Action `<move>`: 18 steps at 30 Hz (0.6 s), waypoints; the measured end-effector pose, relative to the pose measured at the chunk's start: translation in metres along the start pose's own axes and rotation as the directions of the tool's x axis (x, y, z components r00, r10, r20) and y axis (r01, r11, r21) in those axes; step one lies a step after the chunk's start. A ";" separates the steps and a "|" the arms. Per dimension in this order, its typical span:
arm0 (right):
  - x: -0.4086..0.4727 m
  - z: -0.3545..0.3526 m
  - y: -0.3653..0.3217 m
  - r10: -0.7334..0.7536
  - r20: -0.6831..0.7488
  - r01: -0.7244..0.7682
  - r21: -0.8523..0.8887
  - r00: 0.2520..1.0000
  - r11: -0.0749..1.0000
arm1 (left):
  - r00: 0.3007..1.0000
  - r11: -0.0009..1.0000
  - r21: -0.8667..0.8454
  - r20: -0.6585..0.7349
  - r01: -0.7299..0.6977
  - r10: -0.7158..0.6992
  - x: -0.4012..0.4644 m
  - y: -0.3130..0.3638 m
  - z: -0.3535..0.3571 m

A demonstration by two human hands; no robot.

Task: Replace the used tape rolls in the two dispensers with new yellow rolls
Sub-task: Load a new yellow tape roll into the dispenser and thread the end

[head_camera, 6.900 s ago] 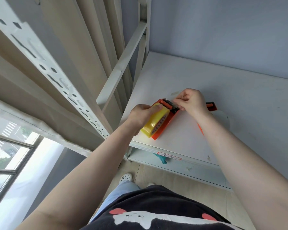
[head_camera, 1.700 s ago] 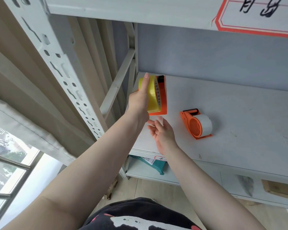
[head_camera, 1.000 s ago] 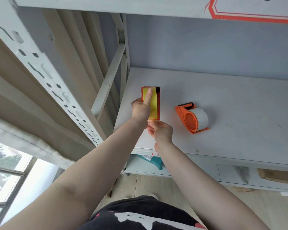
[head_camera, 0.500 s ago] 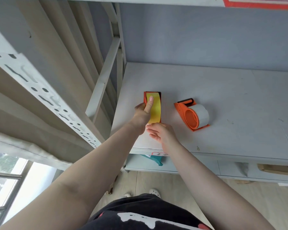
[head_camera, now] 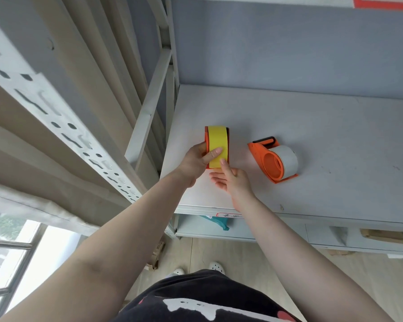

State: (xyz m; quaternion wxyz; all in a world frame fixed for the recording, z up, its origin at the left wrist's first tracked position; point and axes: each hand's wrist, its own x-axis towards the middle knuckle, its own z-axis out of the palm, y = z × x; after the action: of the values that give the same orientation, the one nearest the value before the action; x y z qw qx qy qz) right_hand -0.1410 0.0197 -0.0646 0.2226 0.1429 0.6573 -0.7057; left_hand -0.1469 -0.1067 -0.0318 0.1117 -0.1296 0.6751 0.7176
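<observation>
On the white shelf [head_camera: 323,126], near its left front corner, the person's left hand [head_camera: 193,162] grips an orange dispenser [head_camera: 206,138] that carries a yellow roll [head_camera: 217,140]; the fingers curl round the dispenser's left side and the thumb lies across the yellow face of the tape. The dispenser stands on edge, its broad yellow band turned up toward the camera, with a dark strip showing along its right rim. The right hand [head_camera: 230,182] sits just below and to the right of it, palm turned up and fingers loosely spread, the index finger reaching up so that its tip touches the lower edge of the yellow tape; it holds nothing. To the right, apart from both hands, a second orange dispenser [head_camera: 266,159] lies on the shelf with a white roll [head_camera: 289,158] seated on its hub and a black roller at its far end. Behind the shelf is a pale blue wall [head_camera: 289,47]. A perforated metal upright [head_camera: 44,108] runs diagonally on the left. Under the shelf's front edge a red-bordered label [head_camera: 228,215] is stuck, and a teal object [head_camera: 215,223] shows on the level below. The person's dark printed shirt [head_camera: 203,300] fills the bottom of the view.
</observation>
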 end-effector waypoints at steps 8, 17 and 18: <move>-0.002 0.000 0.009 0.015 -0.006 -0.014 0.074 1.000 0.997 | 0.998 1.000 -0.016 -0.065 -0.027 0.026 0.004 -0.004 0.009; -0.009 0.003 -0.003 0.193 -0.061 -0.196 -0.041 0.979 0.980 | 0.995 0.994 0.038 0.021 -0.098 0.098 0.000 -0.009 -0.001; -0.009 0.000 -0.005 0.203 -0.029 -0.205 -0.148 0.979 0.967 | 0.995 0.994 0.044 0.028 -0.102 0.101 0.000 -0.009 -0.002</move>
State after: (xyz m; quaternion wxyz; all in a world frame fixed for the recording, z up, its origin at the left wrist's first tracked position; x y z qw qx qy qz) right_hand -0.1353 0.0207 -0.0560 0.3000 0.1974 0.6918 -0.6265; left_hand -0.1440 -0.1077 -0.0400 0.0868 -0.0835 0.6955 0.7083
